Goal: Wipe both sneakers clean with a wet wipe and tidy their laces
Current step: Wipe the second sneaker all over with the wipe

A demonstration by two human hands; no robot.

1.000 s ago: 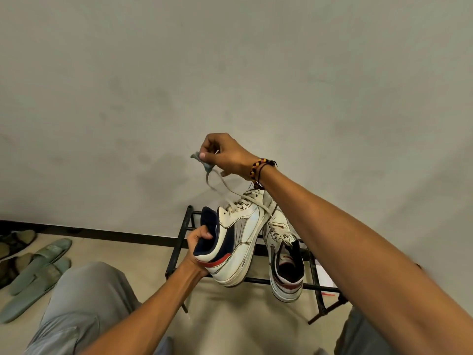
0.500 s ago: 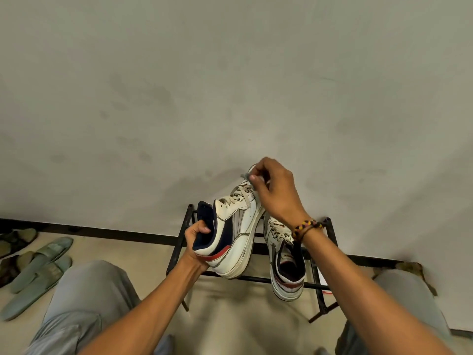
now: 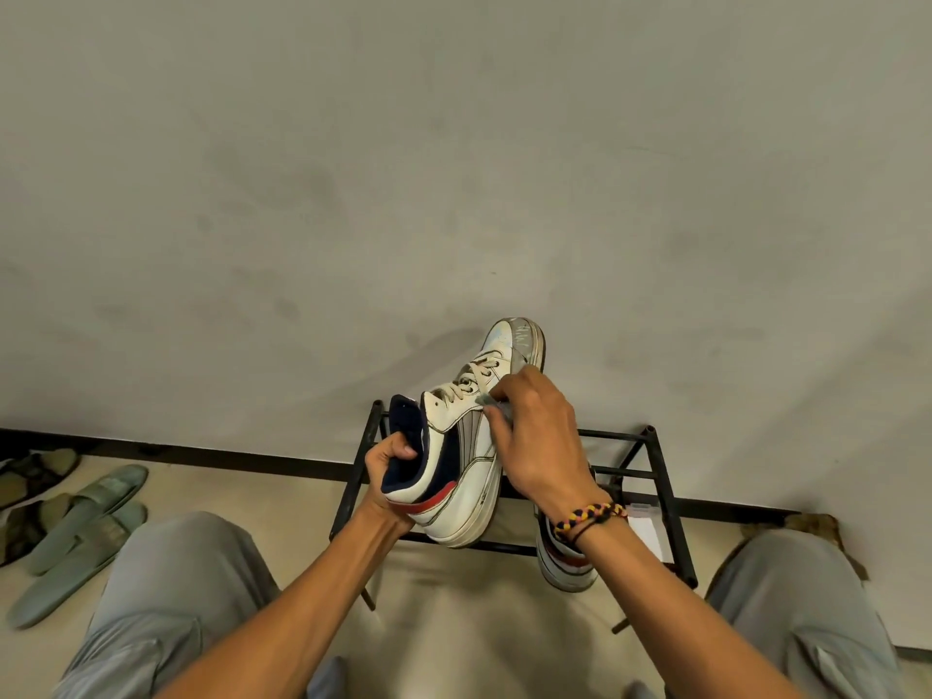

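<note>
right hand (image 3: 537, 441) lowered from raised lace to sneaker (image 3: 474, 446) side (toe now showing)

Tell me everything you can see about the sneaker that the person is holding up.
The held sneaker is white, leather-like, with a grey side panel, navy collar lining, a red heel stripe and a thick pale sole. Its scuffed toe points up toward the wall. The laces are threaded through. The left hand grips the heel; the right hand presses a greyish wipe against its side, above a black rack.

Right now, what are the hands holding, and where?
Left hand grips the sneaker at its heel collar; right hand pinches a grey wipe against its side.
</note>
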